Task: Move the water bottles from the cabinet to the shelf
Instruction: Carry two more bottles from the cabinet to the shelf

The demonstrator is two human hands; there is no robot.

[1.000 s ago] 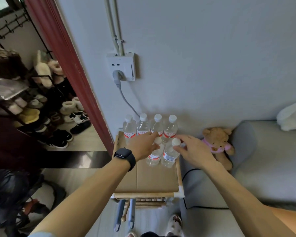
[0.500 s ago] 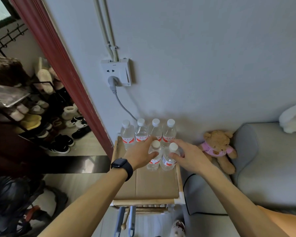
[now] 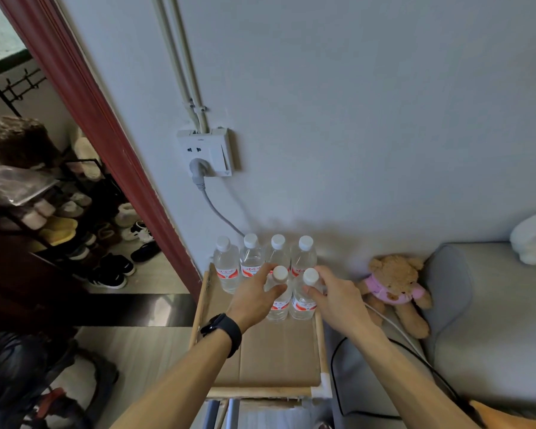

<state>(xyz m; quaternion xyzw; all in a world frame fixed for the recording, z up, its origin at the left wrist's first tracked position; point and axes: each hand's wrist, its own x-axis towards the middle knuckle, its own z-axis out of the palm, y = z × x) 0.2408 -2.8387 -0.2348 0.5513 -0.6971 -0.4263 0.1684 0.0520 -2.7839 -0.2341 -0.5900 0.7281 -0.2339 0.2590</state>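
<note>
Several clear water bottles with white caps and red labels stand in a back row [image 3: 251,261] against the wall, on the cardboard top of a small wooden shelf [image 3: 276,354]. Two more stand upright in front of them. My left hand [image 3: 254,300], a black watch on its wrist, grips the front left bottle [image 3: 279,306] round its upper body. My right hand [image 3: 338,300] holds the front right bottle [image 3: 302,303] just below its cap. Both front bottles rest on the cardboard, side by side and touching.
A wall socket [image 3: 205,153] with a grey cable hangs above the bottles. A teddy bear [image 3: 393,286] and a grey sofa [image 3: 492,320] lie to the right, with black and white cables beside the shelf. A red door frame [image 3: 106,134] and shoe rack [image 3: 59,218] are left.
The two front bottles, tilted in my hands a second ago, now stand upright on the cardboard, closer to the back row. Both hands keep their hold.
</note>
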